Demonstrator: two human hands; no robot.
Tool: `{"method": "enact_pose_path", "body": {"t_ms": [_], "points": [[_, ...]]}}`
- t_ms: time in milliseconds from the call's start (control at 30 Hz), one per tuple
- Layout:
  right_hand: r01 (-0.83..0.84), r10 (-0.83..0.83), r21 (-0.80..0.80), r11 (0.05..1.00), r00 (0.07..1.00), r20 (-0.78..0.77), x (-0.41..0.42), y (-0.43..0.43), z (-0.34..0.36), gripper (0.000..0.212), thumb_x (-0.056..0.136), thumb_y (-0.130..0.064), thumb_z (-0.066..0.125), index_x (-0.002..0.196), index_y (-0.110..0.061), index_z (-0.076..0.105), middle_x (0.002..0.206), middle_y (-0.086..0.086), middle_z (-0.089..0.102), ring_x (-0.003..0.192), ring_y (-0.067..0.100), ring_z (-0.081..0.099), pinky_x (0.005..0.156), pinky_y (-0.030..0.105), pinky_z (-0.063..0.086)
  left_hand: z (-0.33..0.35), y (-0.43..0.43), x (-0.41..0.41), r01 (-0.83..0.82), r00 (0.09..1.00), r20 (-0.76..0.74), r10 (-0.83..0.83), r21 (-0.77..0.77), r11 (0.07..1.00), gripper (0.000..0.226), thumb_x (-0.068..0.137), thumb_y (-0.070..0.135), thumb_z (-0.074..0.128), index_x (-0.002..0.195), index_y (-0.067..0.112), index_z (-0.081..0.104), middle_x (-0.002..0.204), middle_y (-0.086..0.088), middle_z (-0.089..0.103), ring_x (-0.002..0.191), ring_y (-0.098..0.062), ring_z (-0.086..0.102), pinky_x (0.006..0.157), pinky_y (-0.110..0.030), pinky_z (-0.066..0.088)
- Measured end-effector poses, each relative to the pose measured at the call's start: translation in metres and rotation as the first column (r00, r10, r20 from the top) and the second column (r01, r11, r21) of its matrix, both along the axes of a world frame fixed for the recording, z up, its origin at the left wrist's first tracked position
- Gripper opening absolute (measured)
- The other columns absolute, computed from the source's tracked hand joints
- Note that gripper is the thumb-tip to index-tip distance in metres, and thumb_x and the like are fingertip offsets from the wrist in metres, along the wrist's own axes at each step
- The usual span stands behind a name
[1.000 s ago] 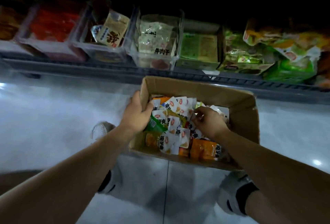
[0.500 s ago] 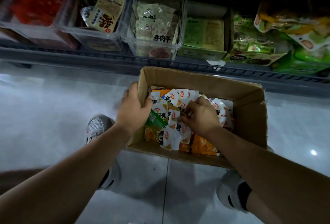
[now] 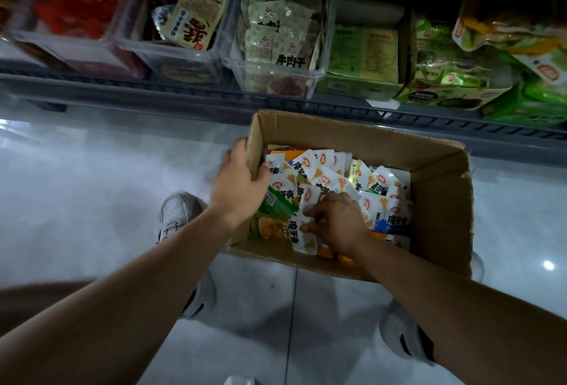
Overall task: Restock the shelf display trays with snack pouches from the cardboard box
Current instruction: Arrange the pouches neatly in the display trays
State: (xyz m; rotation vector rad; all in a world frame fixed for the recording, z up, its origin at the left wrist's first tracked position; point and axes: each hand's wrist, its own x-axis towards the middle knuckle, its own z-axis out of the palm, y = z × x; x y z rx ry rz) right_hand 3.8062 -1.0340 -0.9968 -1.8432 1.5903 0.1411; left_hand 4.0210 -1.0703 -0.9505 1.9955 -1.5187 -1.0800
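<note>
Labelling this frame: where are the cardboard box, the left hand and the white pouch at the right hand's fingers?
cardboard box (image 3: 441, 200): head view, inner right wall.
left hand (image 3: 237, 182): head view, back of hand.
white pouch (image 3: 299, 237): head view, printed front.

The cardboard box (image 3: 435, 194) is plain brown corrugated board, matt, with rough torn edges. The snack pouches (image 3: 322, 176) inside are glossy printed film that catches the light. The display trays (image 3: 276, 68) on the shelf are clear, smooth plastic. The floor (image 3: 92, 188) is pale, polished tile with bright reflections. The shoes (image 3: 175, 216) show woven mesh cloth.
</note>
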Motion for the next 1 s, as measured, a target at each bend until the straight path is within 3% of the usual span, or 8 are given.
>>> {"method": "enact_pose_path", "body": {"t_ms": [133,267,400,500,600,700,833,1000], "points": [[0.26,-0.287,0.147,0.954,0.933,0.216,-0.017,-0.009,0.01,0.012,0.098,-0.023,0.061,0.101,-0.03,0.071,0.107,-0.005,0.07,0.098,0.015,0.066,0.077,0.032,0.06,0.001,-0.001,0.0,-0.005,1.0,-0.014,0.005,0.011,1.0,0.05,0.097,0.036,0.063,0.141,0.03,0.04,0.127,0.0,0.059,0.111,-0.022,0.061,0.094,-0.051,0.057],[0.317,-0.282,-0.11,0.942,0.926,0.25,-0.041,-0.023,0.039,0.018,0.102,-0.023,0.055,0.106,-0.028,0.071,0.1,-0.009,0.07,0.093,0.012,0.066,0.076,0.033,0.059,0.009,-0.005,0.0,0.033,0.999,-0.008,-0.033,0.099,0.994,0.071,0.093,0.036,0.07,0.151,0.03,0.03,0.142,-0.005,0.048,0.128,-0.029,0.053,0.108,-0.055,0.048],[0.246,-0.163,-0.161,0.956,0.9,0.404,-0.039,-0.049,0.09,0.014,0.1,-0.02,0.059,0.102,-0.025,0.073,0.094,-0.01,0.07,0.08,0.007,0.067,0.073,0.031,0.059,0.042,-0.006,-0.011,0.294,0.938,0.225,-0.265,-0.108,0.95,0.088,0.089,0.055,0.07,0.16,0.03,0.024,0.163,-0.001,0.027,0.151,-0.026,0.022,0.124,-0.049,0.022],[0.287,-0.186,-0.073,0.955,0.774,0.606,-0.017,-0.063,0.123,0.01,0.098,-0.016,0.062,0.099,-0.017,0.072,0.086,0.002,0.071,0.069,0.018,0.068,0.059,0.024,0.058,0.069,-0.011,-0.017,0.342,0.937,-0.079,-0.341,0.001,0.94,0.046,0.09,0.048,0.074,0.131,0.034,0.061,0.137,0.003,0.064,0.122,-0.013,0.062,0.104,-0.044,0.053],[0.416,-0.319,0.048,0.908,0.615,0.721,0.0,-0.07,0.13,0.01,0.097,-0.019,0.065,0.106,-0.017,0.069,0.091,0.008,0.072,0.074,0.022,0.072,0.06,0.034,0.061,0.074,-0.016,-0.002,0.187,0.965,-0.198,-0.174,0.047,0.981,0.006,0.095,0.034,0.071,0.095,0.031,0.066,0.098,0.003,0.076,0.08,-0.009,0.075,0.071,-0.031,0.062],[0.443,-0.413,0.098,0.891,0.703,0.58,-0.001,-0.068,0.098,0.01,0.096,-0.021,0.066,0.106,-0.019,0.066,0.091,0.003,0.072,0.081,0.024,0.072,0.066,0.035,0.062,0.064,-0.013,0.025,-0.131,0.939,-0.317,0.136,0.038,0.991,0.006,0.102,0.029,0.064,0.099,0.024,0.064,0.096,0.0,0.076,0.079,-0.015,0.075,0.069,-0.033,0.059],[0.22,-0.228,0.065,0.973,0.951,0.207,-0.006,-0.052,0.037,0.012,0.092,-0.028,0.068,0.104,-0.025,0.071,0.102,-0.003,0.07,0.096,0.019,0.068,0.077,0.028,0.055,0.044,0.001,0.04,-0.316,0.841,-0.402,0.363,0.18,0.931,0.013,0.104,0.032,0.06,0.106,0.019,0.064,0.096,-0.004,0.078,0.086,-0.027,0.078,0.08,-0.05,0.063],[0.226,-0.228,0.034,0.973,0.972,0.062,0.005,-0.043,0.01,0.033,0.088,-0.037,0.073,0.115,-0.019,0.069,0.109,0.004,0.068,0.1,0.024,0.064,0.073,0.026,0.045,0.036,0.006,0.036,-0.382,0.781,-0.45,0.433,0.205,0.901,0.012,0.104,0.03,0.059,0.104,0.018,0.061,0.088,0.001,0.079,0.076,-0.02,0.078,0.07,-0.04,0.063]]}}
